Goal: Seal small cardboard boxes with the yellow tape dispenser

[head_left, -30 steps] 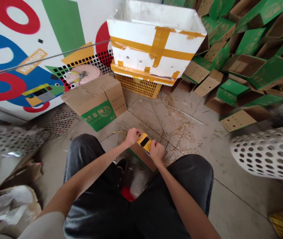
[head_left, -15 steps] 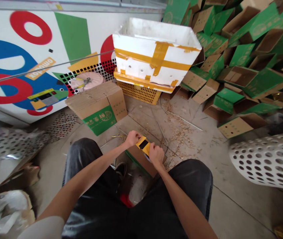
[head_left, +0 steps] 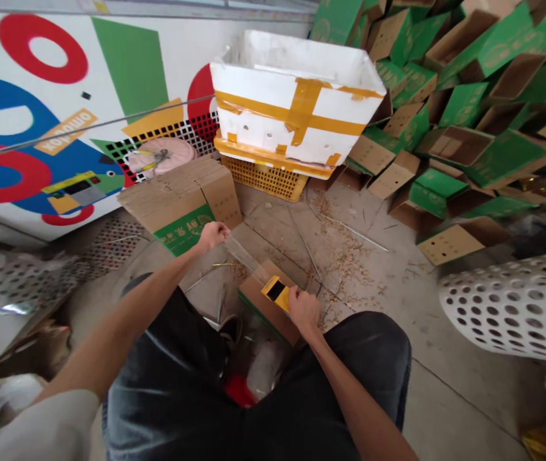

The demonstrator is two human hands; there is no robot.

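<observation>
Between my knees stands a brown and green cardboard box (head_left: pixel 270 320). Just over it, my right hand (head_left: pixel 306 308) is closed around a yellow tape dispenser (head_left: pixel 277 292) with a dark panel on top. A clear strip of packing tape (head_left: pixel 247 257) stretches taut from the dispenser up and left to my left hand (head_left: pixel 214 235). The left fingers are pinched on the tape's free end, in front of the stack of flat cartons.
A stack of flattened cartons (head_left: pixel 184 198) stands ahead on the left. Behind it, a taped white foam box (head_left: pixel 282 131) rests on a yellow crate (head_left: pixel 258 178). Many green and brown boxes (head_left: pixel 450 147) are piled at right, near a perforated white basket (head_left: pixel 518 307). Chips litter the floor.
My left hand has moved up and left, away from the dispenser, drawing out a length of clear tape. The right hand stays over the box, holding the dispenser.
</observation>
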